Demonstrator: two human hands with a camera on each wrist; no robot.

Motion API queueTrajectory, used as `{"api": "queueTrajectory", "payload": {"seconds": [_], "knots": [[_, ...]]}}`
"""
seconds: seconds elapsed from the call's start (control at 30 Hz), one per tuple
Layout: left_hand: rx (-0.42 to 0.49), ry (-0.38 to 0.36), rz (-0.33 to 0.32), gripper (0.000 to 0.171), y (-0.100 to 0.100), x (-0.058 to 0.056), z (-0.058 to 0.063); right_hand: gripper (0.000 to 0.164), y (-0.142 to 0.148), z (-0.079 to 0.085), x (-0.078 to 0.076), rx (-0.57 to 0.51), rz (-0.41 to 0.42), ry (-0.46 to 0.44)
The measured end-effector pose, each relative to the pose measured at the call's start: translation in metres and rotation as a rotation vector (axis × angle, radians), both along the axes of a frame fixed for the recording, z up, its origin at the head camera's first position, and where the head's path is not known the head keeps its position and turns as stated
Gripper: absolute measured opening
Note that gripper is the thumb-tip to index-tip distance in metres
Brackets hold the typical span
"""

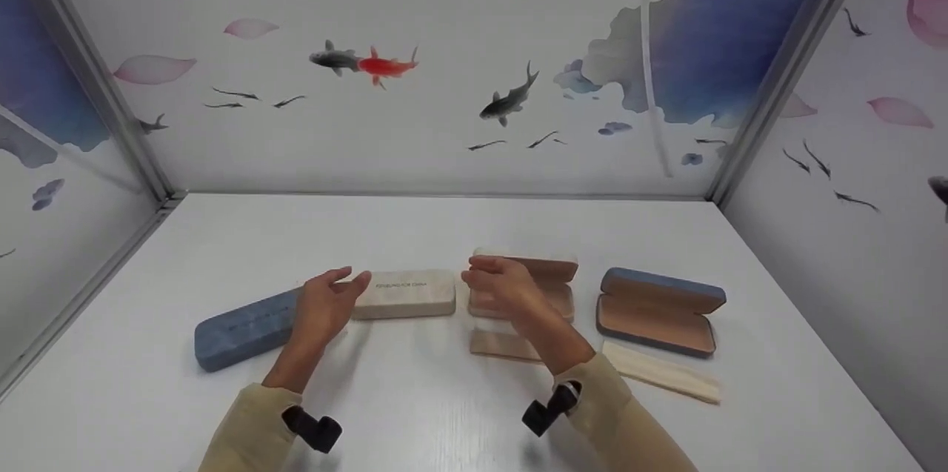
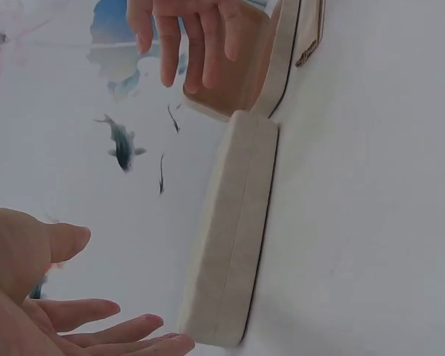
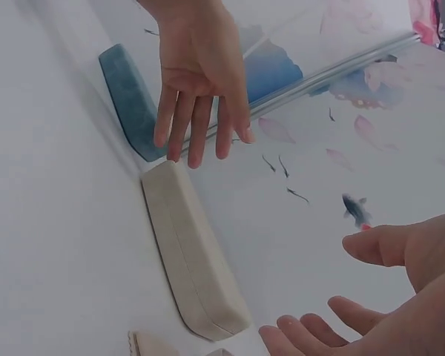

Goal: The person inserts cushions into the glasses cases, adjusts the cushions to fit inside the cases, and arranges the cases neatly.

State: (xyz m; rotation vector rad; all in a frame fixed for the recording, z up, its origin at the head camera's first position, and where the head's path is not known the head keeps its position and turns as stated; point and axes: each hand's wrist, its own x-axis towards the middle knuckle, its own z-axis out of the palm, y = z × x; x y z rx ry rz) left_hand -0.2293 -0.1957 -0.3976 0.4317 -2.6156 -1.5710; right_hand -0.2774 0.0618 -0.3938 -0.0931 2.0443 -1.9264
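Observation:
A closed cream glasses case (image 1: 406, 296) with small lettering on its lid lies on the white table between my hands. My left hand (image 1: 324, 309), fingers spread and relaxed, is at its left end, overlapping a closed blue glasses case (image 1: 244, 330) in the head view. At the other end, my right hand (image 1: 511, 290) hovers with loosely extended fingers, in front of an open cream glasses case (image 1: 559, 298) with a tan lining. Both palms face inward in the right wrist view, where the closed cream case (image 3: 193, 252) shows side-on. Neither hand holds anything.
An open blue glasses case (image 1: 659, 316) stands at the right. In front of the open cases lie a folded tan cloth (image 1: 503, 346) and a folded cream cloth (image 1: 663, 373). Printed panels (image 1: 444, 146) enclose the table (image 1: 422, 413) at the back and sides.

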Motion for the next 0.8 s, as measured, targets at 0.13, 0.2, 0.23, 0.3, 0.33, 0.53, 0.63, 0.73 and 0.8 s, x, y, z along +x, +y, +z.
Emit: {"api": "queueTrajectory", "payload": {"seconds": [0.13, 0.2, 0.23, 0.3, 0.33, 0.53, 0.63, 0.73, 0.8], "knots": [[-0.039, 0.045, -0.022, 0.054, 0.013, 0.005, 0.005, 0.045, 0.012, 0.001, 0.006, 0.005, 0.011, 0.004], [-0.065, 0.071, -0.032, 0.053, 0.020, 0.006, 0.007, 0.045, 0.018, 0.001, 0.009, 0.026, 0.015, 0.016], [-0.078, 0.084, -0.032, 0.051, 0.023, 0.007, 0.008, 0.045, 0.022, 0.002, 0.011, 0.041, 0.012, 0.023], [-0.099, 0.106, -0.036, 0.049, 0.030, 0.008, 0.010, 0.044, 0.029, 0.002, 0.013, 0.062, 0.002, 0.032], [-0.109, 0.113, -0.038, 0.049, 0.033, 0.008, 0.010, 0.043, 0.032, 0.002, 0.014, 0.073, -0.003, 0.038], [-0.104, 0.130, -0.081, 0.045, 0.054, 0.009, 0.013, 0.044, 0.058, 0.002, 0.021, 0.094, -0.040, 0.064], [-0.086, 0.126, -0.093, 0.043, 0.063, 0.009, 0.013, 0.048, 0.070, 0.003, 0.023, 0.100, -0.041, 0.087], [-0.083, 0.126, -0.103, 0.041, 0.072, 0.009, 0.012, 0.052, 0.083, 0.002, 0.025, 0.123, -0.037, 0.103], [-0.081, 0.127, -0.115, 0.039, 0.078, 0.007, 0.009, 0.053, 0.091, 0.001, 0.026, 0.143, -0.045, 0.110]]}}
